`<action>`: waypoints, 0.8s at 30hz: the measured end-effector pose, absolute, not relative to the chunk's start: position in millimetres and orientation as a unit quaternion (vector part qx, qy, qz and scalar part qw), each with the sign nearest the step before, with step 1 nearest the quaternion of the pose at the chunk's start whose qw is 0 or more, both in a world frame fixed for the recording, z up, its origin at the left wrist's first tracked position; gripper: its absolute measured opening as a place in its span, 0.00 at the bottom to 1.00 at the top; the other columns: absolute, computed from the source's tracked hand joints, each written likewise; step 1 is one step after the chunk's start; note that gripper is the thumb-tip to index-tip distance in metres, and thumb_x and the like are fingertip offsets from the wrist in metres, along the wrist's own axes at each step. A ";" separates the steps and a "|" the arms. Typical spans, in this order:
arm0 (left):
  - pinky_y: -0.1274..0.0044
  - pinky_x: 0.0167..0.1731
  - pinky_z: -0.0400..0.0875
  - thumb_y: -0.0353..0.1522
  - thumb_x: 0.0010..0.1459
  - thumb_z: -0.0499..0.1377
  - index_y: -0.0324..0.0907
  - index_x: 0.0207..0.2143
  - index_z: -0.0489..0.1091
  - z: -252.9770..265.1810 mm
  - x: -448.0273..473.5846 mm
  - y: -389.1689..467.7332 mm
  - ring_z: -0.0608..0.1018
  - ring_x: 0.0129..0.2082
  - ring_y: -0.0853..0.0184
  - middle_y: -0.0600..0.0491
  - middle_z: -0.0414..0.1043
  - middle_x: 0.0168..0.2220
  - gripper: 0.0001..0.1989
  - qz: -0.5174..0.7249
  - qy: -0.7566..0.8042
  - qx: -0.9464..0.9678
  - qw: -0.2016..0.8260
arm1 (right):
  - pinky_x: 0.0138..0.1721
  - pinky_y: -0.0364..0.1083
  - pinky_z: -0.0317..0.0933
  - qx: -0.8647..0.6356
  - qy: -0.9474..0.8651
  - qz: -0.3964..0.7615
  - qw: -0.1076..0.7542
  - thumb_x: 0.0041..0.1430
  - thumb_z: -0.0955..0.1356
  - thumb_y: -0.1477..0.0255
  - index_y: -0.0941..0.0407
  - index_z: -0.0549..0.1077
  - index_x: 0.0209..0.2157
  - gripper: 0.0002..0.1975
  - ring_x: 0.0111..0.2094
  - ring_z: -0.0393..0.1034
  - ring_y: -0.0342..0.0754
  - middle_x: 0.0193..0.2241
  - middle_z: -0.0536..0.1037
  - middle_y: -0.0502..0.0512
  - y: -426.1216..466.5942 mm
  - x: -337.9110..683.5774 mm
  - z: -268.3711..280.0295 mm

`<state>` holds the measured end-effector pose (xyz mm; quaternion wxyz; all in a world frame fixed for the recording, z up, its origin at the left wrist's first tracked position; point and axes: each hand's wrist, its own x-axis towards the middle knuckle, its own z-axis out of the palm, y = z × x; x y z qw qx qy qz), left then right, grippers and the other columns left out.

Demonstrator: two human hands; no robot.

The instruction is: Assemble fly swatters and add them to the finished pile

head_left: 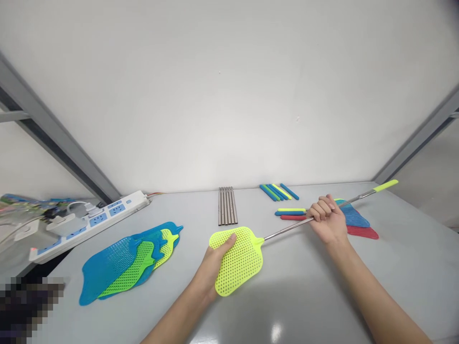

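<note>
Between the two bare hands slants a long fly swatter (287,231) of yellow-green plastic and slim silver metal. The left hand (215,267) is partly closed on its flat perforated head (242,260), thumb laid on top; the other fingers are hidden underneath. The right hand (327,219) curls around the metal rod, fingers folded tight, so I can't see the stretch inside the grip. Beyond that hand, up and to the right, the rod ends in a yellow-green handle (386,185).

Just behind the right hand lie more swatters, their yellow, blue and red handles (291,213) showing to its left and their blue and red mesh heads (360,224) to its right; hand and wrist cover their middles. Farther behind it rest loose blue, green and yellow stick-like handles (278,192).

Ahead of the left hand stands a row of silver metal tubes (227,206). To its left, overlapping blue, green and yellow perforated heads (129,263) partly hide one another. Past these runs a white power strip (96,222); the clutter (39,203) beside it is blurred.
</note>
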<state>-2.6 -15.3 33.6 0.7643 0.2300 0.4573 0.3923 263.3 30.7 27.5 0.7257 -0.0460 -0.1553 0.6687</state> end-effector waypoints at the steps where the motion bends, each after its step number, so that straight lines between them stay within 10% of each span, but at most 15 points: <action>1: 0.72 0.30 0.70 0.38 0.44 0.59 0.36 0.37 0.67 33.0 -1.2 -17.0 0.74 0.35 0.57 0.42 0.70 0.38 0.19 0.390 0.464 0.229 0.762 | 0.12 0.39 0.45 -0.049 -0.156 0.669 0.725 0.57 0.56 0.72 0.55 0.49 0.18 0.15 0.12 0.41 0.39 0.11 0.43 0.42 31.1 263.7 27.5; 24: 0.69 0.27 0.70 0.39 0.43 0.60 0.37 0.36 0.67 28.8 2.8 -19.4 0.75 0.32 0.56 0.42 0.72 0.35 0.18 0.406 0.506 0.204 0.734 | 0.13 0.37 0.48 -0.156 -0.176 0.659 0.714 0.57 0.57 0.72 0.55 0.51 0.18 0.15 0.12 0.44 0.38 0.11 0.45 0.42 32.5 245.6 20.0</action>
